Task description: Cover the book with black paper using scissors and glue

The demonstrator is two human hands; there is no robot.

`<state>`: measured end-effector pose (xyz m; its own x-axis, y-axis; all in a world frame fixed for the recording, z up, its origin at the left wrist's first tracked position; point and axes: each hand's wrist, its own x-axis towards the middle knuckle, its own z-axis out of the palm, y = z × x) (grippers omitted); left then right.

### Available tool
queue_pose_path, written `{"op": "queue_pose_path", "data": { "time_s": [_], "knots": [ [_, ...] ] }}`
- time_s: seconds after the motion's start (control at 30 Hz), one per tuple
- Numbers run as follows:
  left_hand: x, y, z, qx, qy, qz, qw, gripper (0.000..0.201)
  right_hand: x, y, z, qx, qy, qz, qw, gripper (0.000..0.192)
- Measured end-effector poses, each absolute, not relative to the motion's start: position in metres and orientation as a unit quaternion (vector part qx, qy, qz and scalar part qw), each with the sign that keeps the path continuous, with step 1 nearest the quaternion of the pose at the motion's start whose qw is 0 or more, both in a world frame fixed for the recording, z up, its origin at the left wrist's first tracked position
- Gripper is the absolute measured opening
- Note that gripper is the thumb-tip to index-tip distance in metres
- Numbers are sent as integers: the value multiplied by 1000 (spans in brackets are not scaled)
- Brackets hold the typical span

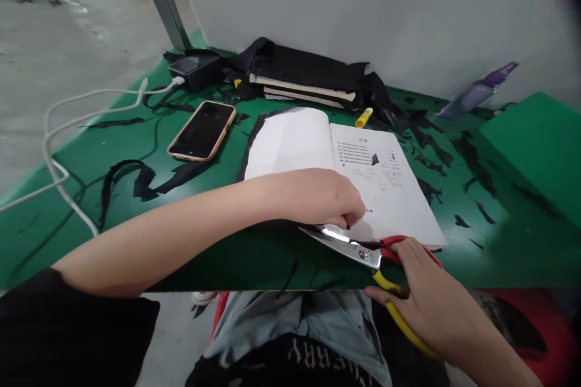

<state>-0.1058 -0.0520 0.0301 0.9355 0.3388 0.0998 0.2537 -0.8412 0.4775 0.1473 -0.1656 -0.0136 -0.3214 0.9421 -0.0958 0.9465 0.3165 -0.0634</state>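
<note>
**On the green table: scissors at the near edge of an open book**

Across the green table [113, 151] I am watching two bare hands working at the near edge of an open book [363, 175]. The left hand [318, 196] is lying palm-down on the book's lower left corner, fingers curled under and pressing the page flat; whether it is pinching anything beneath I cannot tell. The right hand [424, 296] is closing around the red and yellow handles of the scissors [358, 248], fingers wrapped through and about the loops. The blades are standing slightly apart, tips pointing left and passing just under the left hand's fingertips, along the book's bottom edge, where a dark strip is showing.

The book is lying open near the table's middle, left page blank, right page printed, a black border running up its left side.

Surroundings I am logging:
- a phone [202, 131] is lying face-up, left of the book and well apart from the hands;
- a white cable [68, 127] is looping off the left edge toward a black charger box [195, 69];
- black scraps [136, 178] are lying scattered over the table;
- stacked books in black covering [304, 81] are sitting against the wall;
- a yellow glue stick [364, 117] is lying just beyond the open book;
- a purple spray bottle [479, 92] is lying at the far right.
</note>
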Motion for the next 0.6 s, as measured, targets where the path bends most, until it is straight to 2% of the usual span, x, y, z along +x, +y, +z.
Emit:
{"op": "queue_pose_path", "data": {
  "time_s": [0.37, 0.6],
  "knots": [
    [-105, -52, 29, 956, 146, 92, 238, 13, 142, -160, -12, 610, 788, -70, 38, 62],
    [-104, -53, 29, 954, 152, 86, 242, 13, 134, -154, -10, 584, 809, -57, 23, 62]
  ]
}}
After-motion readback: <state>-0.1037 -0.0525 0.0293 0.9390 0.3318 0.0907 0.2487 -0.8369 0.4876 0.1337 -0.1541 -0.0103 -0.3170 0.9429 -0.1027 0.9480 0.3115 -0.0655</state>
